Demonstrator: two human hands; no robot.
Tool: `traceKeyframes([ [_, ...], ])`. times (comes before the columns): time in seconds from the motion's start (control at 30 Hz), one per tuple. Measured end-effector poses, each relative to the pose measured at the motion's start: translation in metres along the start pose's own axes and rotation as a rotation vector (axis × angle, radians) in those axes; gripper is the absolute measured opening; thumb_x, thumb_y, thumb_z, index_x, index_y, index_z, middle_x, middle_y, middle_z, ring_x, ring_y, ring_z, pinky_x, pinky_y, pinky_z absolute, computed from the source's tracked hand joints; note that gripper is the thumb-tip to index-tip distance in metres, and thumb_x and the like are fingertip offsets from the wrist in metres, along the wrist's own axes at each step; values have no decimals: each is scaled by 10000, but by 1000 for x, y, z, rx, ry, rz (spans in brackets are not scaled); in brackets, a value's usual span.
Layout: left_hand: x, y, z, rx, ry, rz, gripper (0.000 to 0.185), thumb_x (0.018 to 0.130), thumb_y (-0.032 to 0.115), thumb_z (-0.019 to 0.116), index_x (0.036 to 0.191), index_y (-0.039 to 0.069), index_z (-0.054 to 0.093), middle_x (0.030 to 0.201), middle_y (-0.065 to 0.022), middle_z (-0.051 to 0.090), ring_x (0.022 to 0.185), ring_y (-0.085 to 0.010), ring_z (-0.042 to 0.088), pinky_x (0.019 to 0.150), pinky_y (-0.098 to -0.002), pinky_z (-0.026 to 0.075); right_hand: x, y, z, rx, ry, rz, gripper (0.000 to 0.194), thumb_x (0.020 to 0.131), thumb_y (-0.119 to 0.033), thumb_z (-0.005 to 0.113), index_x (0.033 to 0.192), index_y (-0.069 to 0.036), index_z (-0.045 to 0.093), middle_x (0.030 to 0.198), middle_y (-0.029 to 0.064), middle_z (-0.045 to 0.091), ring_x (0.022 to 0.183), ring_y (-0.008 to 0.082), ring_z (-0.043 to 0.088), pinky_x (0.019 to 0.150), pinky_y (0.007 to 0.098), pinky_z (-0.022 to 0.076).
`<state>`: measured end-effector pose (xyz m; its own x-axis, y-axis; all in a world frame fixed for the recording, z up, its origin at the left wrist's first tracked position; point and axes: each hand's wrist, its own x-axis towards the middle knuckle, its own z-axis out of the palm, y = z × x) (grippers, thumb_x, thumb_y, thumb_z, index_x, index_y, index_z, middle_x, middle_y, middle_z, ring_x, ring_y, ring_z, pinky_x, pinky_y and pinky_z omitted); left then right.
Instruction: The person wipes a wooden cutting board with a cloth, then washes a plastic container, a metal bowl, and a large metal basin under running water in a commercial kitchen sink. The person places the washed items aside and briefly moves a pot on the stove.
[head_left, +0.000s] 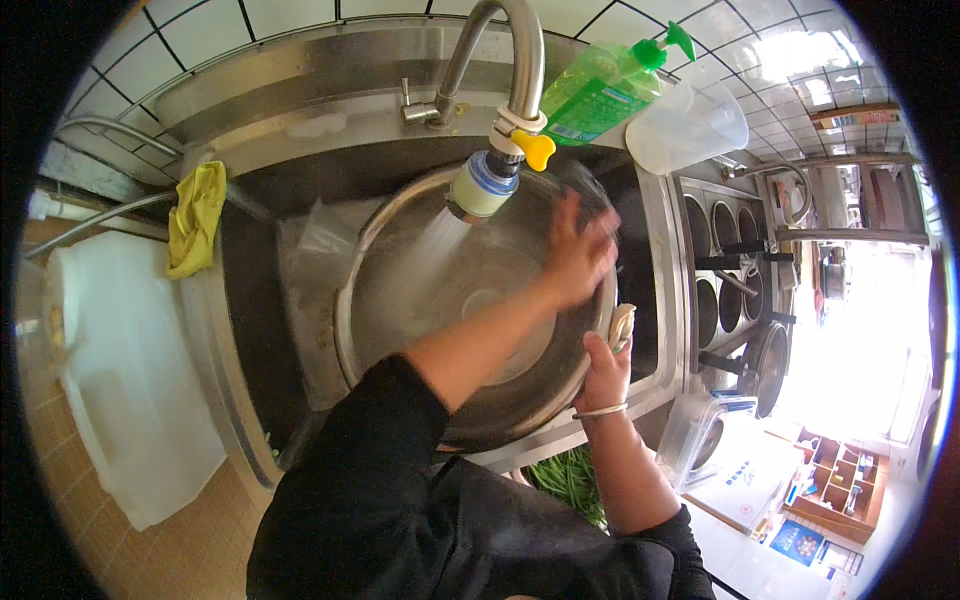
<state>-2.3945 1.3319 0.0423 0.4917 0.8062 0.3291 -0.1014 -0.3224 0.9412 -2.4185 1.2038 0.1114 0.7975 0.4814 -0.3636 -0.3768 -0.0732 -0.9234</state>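
A large round stainless steel basin (435, 300) sits tilted in the metal sink (251, 322). Water sprays into it from a filter head (486, 184) on the curved faucet (527, 67). My left hand (581, 251) reaches across the basin to its right inner wall. Motion blurs its fingers, and a dark grey blurred thing (591, 187) shows by the fingertips; whether I hold it is unclear. My right hand (609, 371), with a bracelet at the wrist, grips the basin's right rim, thumb on top. A crumpled beige thing (622, 326) shows beside that hand, outside the rim.
A green pump bottle (600, 97) and a translucent plastic jug (686, 127) stand behind the sink at right. A yellow cloth (196, 217) hangs on the left edge. Green vegetables (570, 480) lie below the front edge. Several round wells (724, 225) line the right counter.
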Motion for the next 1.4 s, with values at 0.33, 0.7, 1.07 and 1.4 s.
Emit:
traceKeyframes([
  [0.33, -91, -131, -71, 494, -551, -707, 320, 871, 260, 448, 1054, 34, 580, 1108, -217, 555, 1027, -386, 529, 885, -455, 414, -2, -9, 7, -37, -39, 118, 405, 745, 36, 558, 1131, -51, 477, 972, 84, 582, 829, 230, 595, 741, 365, 505],
  [0.7, -181, -87, -234, 936, -716, -741, 697, 799, 356, 578, 1362, 51, 304, 1425, -197, 236, 1320, -345, 222, 1061, -497, 188, -31, -60, 68, -221, -115, -59, 394, 674, 31, 632, 1053, -13, 531, 899, 51, 580, 782, 178, 559, 738, 299, 454],
  [1.07, -123, 5, -132, 878, -532, -457, 813, 774, 306, 595, 1425, 179, 125, 1475, -171, 76, 1280, -471, 203, 1019, -534, 248, -87, -188, 70, -311, -123, -192, 397, 713, 37, 613, 1097, -13, 525, 910, 84, 609, 797, 204, 604, 728, 329, 503],
  [1.4, -70, 6, -63, 737, -457, -291, 482, 862, 83, 443, 1329, 189, 388, 1482, -166, 9, 1263, -466, 240, 990, -514, 342, -130, -213, 89, -617, -199, -559, 403, 689, -95, 677, 1053, 18, 547, 920, 77, 608, 792, 138, 568, 743, 266, 451],
])
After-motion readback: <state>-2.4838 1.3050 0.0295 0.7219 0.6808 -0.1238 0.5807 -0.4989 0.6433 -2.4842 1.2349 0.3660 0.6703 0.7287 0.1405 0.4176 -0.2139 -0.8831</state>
